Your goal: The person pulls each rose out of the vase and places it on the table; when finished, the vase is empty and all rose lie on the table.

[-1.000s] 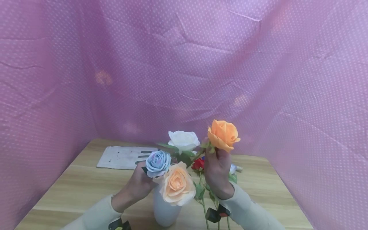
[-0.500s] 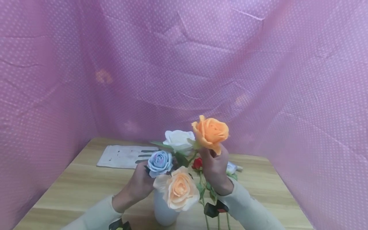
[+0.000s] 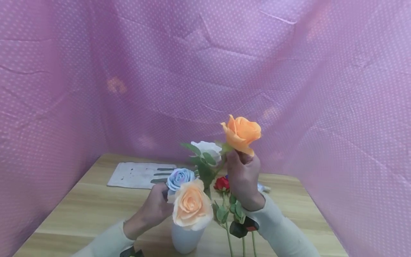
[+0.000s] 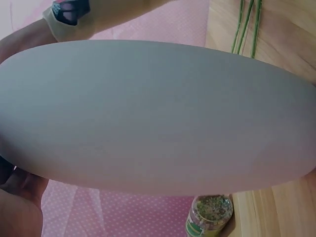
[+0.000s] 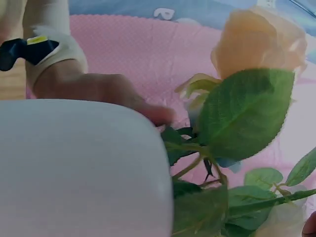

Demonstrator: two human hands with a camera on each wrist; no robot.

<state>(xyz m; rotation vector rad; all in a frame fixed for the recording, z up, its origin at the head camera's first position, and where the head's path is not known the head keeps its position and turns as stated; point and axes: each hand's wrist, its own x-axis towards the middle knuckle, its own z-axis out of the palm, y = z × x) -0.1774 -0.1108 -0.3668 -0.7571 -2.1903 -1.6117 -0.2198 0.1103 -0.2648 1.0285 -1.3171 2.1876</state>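
In the head view my right hand [image 3: 244,176] pinches the stem of an orange rose [image 3: 242,134] just under its bloom, above the vase. My left hand [image 3: 155,203] is at the mouth of the pale vase [image 3: 186,239], gripping it near the rim; the blooms hide part of the fingers. A blue rose [image 3: 180,179] and a peach rose [image 3: 192,205] lean out toward me. Behind them a white rose [image 3: 207,148] is partly covered by green leaves [image 3: 205,167]. In the right wrist view the left hand [image 5: 118,96] lies along the rim, beside the leaves [image 5: 247,113].
A red rose [image 3: 221,183] and other long-stemmed flowers lie on the wooden table [image 3: 80,207] to the right, partly under the right arm. A white cloth with dark stripes [image 3: 131,175] lies back left. The left wrist view shows a jar [image 4: 210,215] beyond the vase. Pink dotted cloth [image 3: 192,78] encloses the table.
My right hand has risen with the orange rose, after first shifting left. The white rose has turned behind its leaves, and the peach rose has swung slightly. The left hand stays near the vase mouth.
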